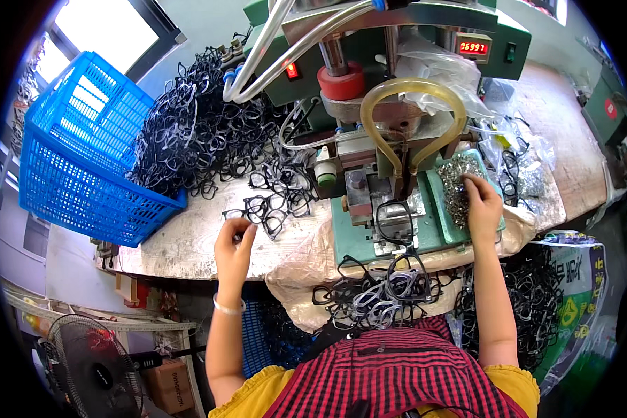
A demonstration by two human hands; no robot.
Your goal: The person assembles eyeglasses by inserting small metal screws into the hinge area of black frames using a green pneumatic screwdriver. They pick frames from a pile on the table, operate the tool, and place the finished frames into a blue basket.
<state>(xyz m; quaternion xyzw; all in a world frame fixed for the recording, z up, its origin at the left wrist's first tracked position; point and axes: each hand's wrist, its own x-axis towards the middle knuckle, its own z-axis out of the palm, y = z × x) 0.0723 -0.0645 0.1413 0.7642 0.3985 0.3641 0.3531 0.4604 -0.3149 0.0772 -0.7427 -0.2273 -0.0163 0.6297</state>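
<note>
My left hand (234, 249) is over the table's front part, at the near edge of a loose group of black eyeglass frames (275, 202). Its fingers curl toward the thumb around something dark that I cannot make out. My right hand (483, 207) reaches into a green tray (435, 198) of tiny shiny metal parts (460, 182). Thumb and fingertips are pinched there; what they hold is too small to tell. Between my hands, one black eyeglass frame (395, 221) stands at the metal fixture (404, 209) of a green press (348, 226). More eyeglass frames (380, 296) lie heaped at my lap.
A big pile of frames (202, 125) rises at the back left beside a tilted blue basket (83, 188). A curved yellowish hose (412, 85) hangs from the press. A sack of frames (568, 306) stands at the right, a fan (94, 369) at the lower left.
</note>
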